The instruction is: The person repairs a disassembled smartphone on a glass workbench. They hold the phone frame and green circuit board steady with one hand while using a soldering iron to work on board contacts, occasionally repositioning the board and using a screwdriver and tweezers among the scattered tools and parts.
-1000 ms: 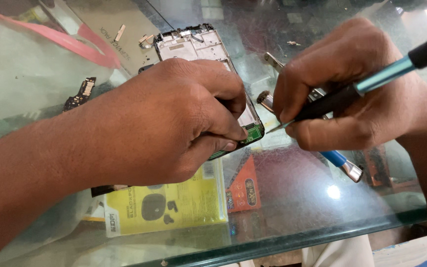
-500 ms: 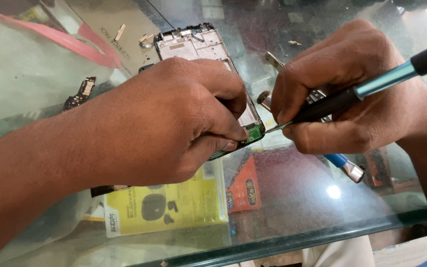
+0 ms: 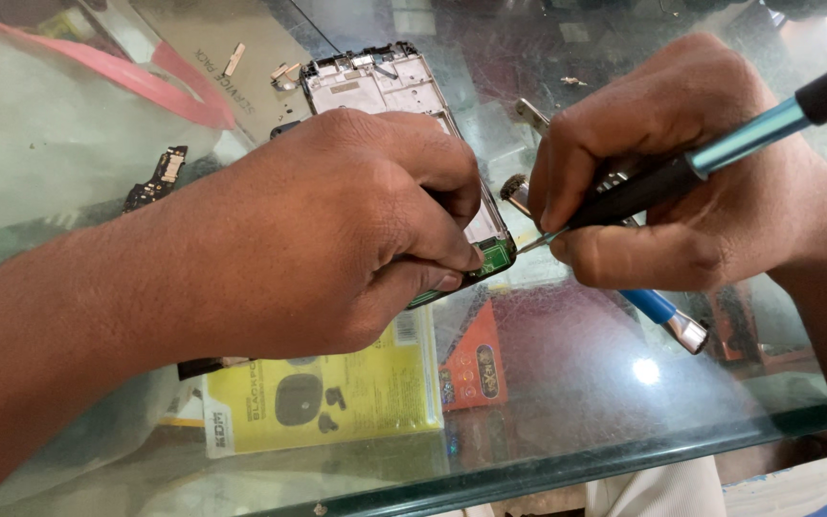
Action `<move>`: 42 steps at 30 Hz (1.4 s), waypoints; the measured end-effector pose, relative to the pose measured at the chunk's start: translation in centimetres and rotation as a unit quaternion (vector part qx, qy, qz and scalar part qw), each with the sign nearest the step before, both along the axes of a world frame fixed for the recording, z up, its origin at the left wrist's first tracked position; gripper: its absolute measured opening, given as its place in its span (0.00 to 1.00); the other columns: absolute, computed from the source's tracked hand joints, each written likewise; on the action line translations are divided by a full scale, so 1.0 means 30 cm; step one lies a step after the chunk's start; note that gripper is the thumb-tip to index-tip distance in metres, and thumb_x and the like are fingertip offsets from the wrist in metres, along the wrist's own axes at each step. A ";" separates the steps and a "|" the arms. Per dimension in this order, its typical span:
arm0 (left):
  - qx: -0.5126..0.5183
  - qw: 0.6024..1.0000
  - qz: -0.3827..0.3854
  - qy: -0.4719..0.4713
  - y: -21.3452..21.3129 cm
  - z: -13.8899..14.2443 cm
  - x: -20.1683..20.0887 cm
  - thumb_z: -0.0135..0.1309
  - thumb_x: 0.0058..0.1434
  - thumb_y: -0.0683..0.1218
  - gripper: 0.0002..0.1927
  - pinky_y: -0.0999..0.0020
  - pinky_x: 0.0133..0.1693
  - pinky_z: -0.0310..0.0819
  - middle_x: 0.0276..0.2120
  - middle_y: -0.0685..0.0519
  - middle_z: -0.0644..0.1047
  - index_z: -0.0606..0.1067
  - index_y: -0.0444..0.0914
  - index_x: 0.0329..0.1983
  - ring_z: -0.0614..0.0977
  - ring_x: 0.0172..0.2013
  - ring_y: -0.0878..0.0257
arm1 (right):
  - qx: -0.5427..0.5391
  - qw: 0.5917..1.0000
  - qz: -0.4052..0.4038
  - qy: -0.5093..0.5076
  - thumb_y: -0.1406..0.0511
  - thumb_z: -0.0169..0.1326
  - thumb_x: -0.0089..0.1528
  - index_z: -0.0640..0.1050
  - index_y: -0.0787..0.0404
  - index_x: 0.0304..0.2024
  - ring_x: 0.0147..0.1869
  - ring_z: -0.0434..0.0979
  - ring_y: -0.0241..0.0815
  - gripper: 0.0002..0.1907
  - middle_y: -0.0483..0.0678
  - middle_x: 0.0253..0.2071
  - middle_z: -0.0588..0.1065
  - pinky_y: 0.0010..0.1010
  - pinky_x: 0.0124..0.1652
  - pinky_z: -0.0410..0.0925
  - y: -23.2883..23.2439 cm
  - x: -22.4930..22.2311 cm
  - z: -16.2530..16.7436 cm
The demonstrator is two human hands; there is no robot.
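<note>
- Glass table point(image 3: 567, 460) carries everything; a yellow box point(image 3: 323, 397) and an orange packet point(image 3: 471, 359) show beneath the glass at the near edge.
- Left hand point(image 3: 337, 230), fingers point(image 3: 437, 249) closed, pins the opened phone point(image 3: 385, 91) flat at mid-table.
- Right hand point(image 3: 672, 182) pinches a screwdriver point(image 3: 681, 172), its tip at the phone's green board point(image 3: 497, 257).
- Farther back lie small loose parts point(image 3: 157, 177).

Two bare forearms, no sleeves, short-nailed fingers point(image 3: 452, 257)

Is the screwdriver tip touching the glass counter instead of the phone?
No: the right hand holds the screwdriver with its tip at the green board on the opened phone, which the left hand pins down.
</note>
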State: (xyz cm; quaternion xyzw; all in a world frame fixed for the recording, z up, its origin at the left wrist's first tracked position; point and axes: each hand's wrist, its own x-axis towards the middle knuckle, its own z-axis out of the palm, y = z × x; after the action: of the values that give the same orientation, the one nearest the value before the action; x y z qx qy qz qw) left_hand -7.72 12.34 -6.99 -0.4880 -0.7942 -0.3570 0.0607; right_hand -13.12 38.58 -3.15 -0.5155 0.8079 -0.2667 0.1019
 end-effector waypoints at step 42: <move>0.004 1.000 -0.006 0.029 -0.002 -0.006 -0.003 0.59 0.55 0.37 0.10 0.62 0.41 0.77 0.40 0.48 0.81 0.85 0.38 0.39 0.82 0.41 0.55 | 0.005 1.000 -0.025 0.014 0.66 0.69 0.55 0.82 0.60 0.30 0.24 0.75 0.28 0.07 0.40 0.25 0.81 0.19 0.23 0.66 -0.041 0.031 0.015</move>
State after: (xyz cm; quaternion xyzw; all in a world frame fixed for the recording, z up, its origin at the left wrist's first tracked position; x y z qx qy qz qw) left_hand -7.81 12.27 -7.17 -0.5024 -0.7878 -0.3464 0.0834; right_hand -12.18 37.34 -2.68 -0.4986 0.8232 -0.2574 0.0864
